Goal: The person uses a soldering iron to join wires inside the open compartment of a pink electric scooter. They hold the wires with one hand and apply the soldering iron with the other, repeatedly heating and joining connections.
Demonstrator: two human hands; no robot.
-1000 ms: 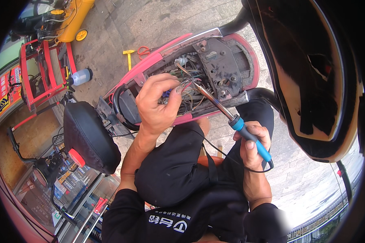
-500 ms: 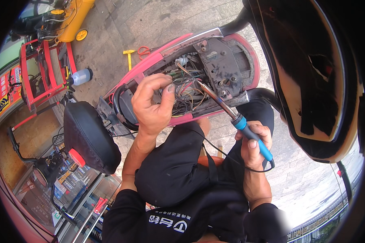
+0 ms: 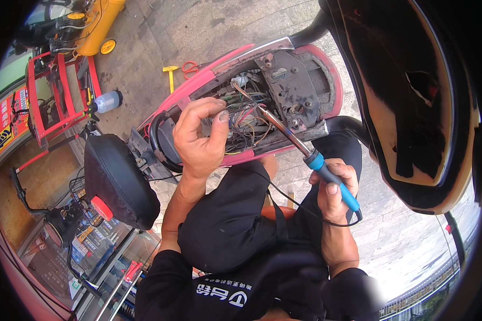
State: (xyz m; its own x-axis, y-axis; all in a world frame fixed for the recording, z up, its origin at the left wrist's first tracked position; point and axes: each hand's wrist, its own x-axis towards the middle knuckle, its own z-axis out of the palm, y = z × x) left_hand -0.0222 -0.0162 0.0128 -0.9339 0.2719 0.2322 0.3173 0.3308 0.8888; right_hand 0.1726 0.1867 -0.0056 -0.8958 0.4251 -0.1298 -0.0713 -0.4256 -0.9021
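Note:
In my right hand (image 3: 337, 187) is a blue and grey soldering iron (image 3: 326, 171), its fingers wrapped round the handle. The metal tip points up and left, over the opening of a red scooter body (image 3: 241, 156). A tangle of wires (image 3: 254, 128) with a white connector (image 3: 240, 80) fills that opening. My left hand (image 3: 201, 136) is raised at the left side of the wires, fingers curled and thumb bent toward them. What its fingertips hold, if anything, is too small to make out. A black cable (image 3: 292, 200) trails from the iron's handle end across my legs.
A black scooter seat (image 3: 120, 182) stands at left. On the paving beyond the body lie a yellow hammer (image 3: 171, 77) and red-handled scissors (image 3: 189, 68). A red metal frame (image 3: 61, 96) and a yellow tank (image 3: 95, 29) occupy the far left. A large black panel (image 3: 407, 96) rises at right.
My left hand has shifted very slightly to the left. The soldering iron's tip has moved slightly left; otherwise the scene stays the same.

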